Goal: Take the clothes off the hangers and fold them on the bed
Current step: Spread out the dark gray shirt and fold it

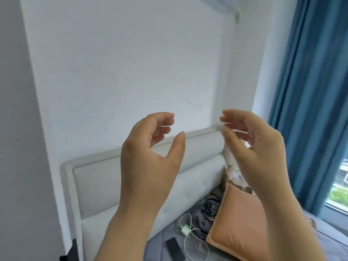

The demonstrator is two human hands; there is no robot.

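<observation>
Above the pale upholstered headboard (98, 185), in the head view (the only one here), both hands are raised against the bare white wall (113, 63). The left hand (150, 161) is in front of the headboard's top edge. Its fingers bend in a loose curve, the thumb stands well apart from them, and it holds nothing. The right hand (258, 151), near the headboard's right end, is cupped the same way, fingers relaxed and spread, and it is also empty. The palms face each other with a clear gap between them.

Below the headboard is the grey quilted bed surface (160, 240). On it a peach-orange square pillow (239, 228) sits toward the headboard's right end. A heap of dark crumpled fabric (205, 213) lies between the pillow and the headboard. Just in front of that heap are a white charger with looped cable (185, 231) and a flat black rectangular device (175, 249). Right of the headboard hangs a blue pleated curtain (310, 91).

No hanger shows anywhere, and neither hand has hold of a garment. The dark heap may be clothing (too crumpled to tell). Nothing on the visible part of the bed looks folded. The task therefore seems to be at or near its start, with unhanging and folding still to do. The hung clothes must lie outside this view.
</observation>
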